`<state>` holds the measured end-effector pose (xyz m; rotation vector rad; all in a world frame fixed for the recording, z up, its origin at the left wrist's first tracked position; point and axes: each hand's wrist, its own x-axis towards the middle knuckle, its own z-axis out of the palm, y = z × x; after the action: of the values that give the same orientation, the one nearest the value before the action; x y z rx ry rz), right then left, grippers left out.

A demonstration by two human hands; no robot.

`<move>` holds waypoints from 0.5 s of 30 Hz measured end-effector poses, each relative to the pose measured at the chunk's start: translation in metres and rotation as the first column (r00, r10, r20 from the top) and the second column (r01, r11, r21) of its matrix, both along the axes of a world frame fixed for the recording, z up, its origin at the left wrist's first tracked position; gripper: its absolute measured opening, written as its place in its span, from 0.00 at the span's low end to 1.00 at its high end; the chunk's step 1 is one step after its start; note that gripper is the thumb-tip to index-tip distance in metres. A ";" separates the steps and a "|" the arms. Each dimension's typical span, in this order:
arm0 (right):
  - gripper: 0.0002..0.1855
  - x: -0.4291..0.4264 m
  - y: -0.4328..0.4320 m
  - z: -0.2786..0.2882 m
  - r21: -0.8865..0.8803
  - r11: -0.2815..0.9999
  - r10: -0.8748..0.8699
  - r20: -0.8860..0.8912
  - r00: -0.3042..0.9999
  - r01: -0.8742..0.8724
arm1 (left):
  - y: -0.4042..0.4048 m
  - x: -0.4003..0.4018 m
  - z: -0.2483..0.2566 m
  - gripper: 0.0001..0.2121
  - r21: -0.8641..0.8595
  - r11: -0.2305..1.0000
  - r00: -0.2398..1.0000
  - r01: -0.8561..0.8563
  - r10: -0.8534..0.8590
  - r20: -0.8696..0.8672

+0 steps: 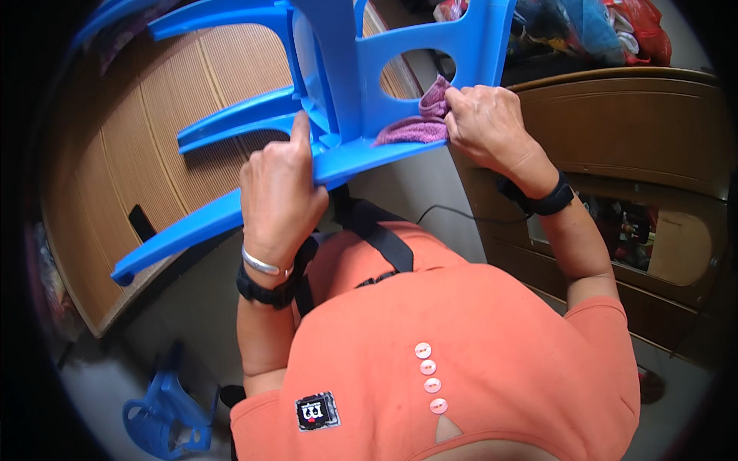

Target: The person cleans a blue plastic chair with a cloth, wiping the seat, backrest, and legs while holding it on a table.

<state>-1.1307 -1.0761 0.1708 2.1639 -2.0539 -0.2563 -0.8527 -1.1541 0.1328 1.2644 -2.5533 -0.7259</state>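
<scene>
A blue plastic chair [346,63] is held up on its side before me, its legs pointing left over a ribbed wooden surface. My left hand [282,184] grips the chair's lower edge, where a leg meets the seat part, with the index finger stretched along the plastic. My right hand [487,124] is closed on a purple cloth [418,129] and presses it against the chair's lower right edge, beside an oval opening. Part of the cloth is hidden under the fingers.
The ribbed wooden surface [167,115] spans the left, with a dark flat object [141,223] near its edge. A second blue plastic chair [167,415] is at the lower left. At right stands a brown wooden cabinet [622,127] with bags [599,34] on top. A black cable [455,211] runs by my right wrist.
</scene>
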 end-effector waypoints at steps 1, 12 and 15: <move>0.07 0.001 0.001 0.001 0.009 1.000 0.020 0.034 0.999 -0.020 | 0.000 -0.002 0.001 0.35 -0.004 1.000 1.000 0.005 -0.005 0.014; 0.08 0.090 0.001 -0.012 -0.043 0.999 0.022 0.726 0.687 0.014 | 0.006 0.006 -0.012 0.39 -0.058 0.998 1.000 0.011 -0.009 0.030; 0.11 0.079 0.009 0.007 -0.156 0.986 0.157 0.699 0.697 -0.067 | 0.004 0.005 -0.010 0.41 -0.035 0.999 1.000 -0.003 0.003 0.014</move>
<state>-1.0512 -1.0675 0.1781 2.5464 -2.1487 0.8454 -0.8480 -1.1497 0.1228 1.2660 -2.5630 -0.6711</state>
